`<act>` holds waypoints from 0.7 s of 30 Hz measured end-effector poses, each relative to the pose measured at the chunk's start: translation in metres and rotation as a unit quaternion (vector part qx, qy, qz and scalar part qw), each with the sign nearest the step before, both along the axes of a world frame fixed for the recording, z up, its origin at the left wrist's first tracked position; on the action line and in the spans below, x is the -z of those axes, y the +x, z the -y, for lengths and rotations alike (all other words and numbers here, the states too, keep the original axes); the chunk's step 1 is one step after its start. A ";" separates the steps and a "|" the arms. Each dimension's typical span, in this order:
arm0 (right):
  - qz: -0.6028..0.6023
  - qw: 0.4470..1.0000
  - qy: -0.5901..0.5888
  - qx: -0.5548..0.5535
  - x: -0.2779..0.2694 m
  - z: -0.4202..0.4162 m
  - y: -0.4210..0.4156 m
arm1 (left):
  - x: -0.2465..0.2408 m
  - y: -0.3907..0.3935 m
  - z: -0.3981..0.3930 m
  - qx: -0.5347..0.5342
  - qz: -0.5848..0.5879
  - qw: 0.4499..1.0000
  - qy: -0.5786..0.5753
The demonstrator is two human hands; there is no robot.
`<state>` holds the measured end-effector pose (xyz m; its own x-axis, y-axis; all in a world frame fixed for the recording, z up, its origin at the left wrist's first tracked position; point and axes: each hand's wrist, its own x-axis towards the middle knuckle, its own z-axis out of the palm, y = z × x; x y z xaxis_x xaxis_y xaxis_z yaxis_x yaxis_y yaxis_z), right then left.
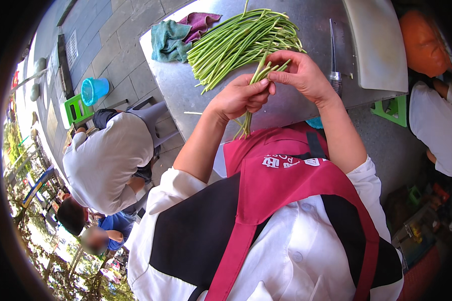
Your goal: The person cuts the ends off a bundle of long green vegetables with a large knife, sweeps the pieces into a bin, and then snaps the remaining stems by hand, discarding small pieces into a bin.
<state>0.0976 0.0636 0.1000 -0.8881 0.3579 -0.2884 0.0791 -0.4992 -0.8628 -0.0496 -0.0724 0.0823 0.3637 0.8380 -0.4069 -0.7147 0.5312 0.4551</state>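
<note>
A small bunch of garlic scapes (247,122) runs through my left hand (245,94), whose fingers are closed around the stems. The lower ends hang out below that fist, over the table's near edge. My right hand (299,73) pinches at the upper part of the same bunch with thumb and fingertips, close to the left thumb. Just beyond both hands, a large pile of green garlic scapes (241,47) lies on the metal table (286,105). Part of the pile's right end is hidden behind my right hand.
To the right lie a cleaver (341,49) and a white cutting board (380,45). Teal (170,42) and purple (201,24) cloths rest at the left. One loose stem (193,113) lies near the table's left edge. People in white shirts (109,161) sit on both sides.
</note>
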 end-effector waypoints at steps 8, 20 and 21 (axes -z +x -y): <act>0.011 0.999 -0.014 0.036 0.015 0.005 0.002 | -0.001 0.003 -0.001 -0.045 0.065 0.997 0.006; 0.219 0.793 0.559 0.105 0.085 0.014 0.002 | 0.021 -0.033 0.027 -0.183 -0.257 0.945 -0.086; 0.219 0.754 0.612 0.095 0.088 0.015 -0.004 | 0.020 -0.031 0.025 -0.177 -0.296 0.935 -0.080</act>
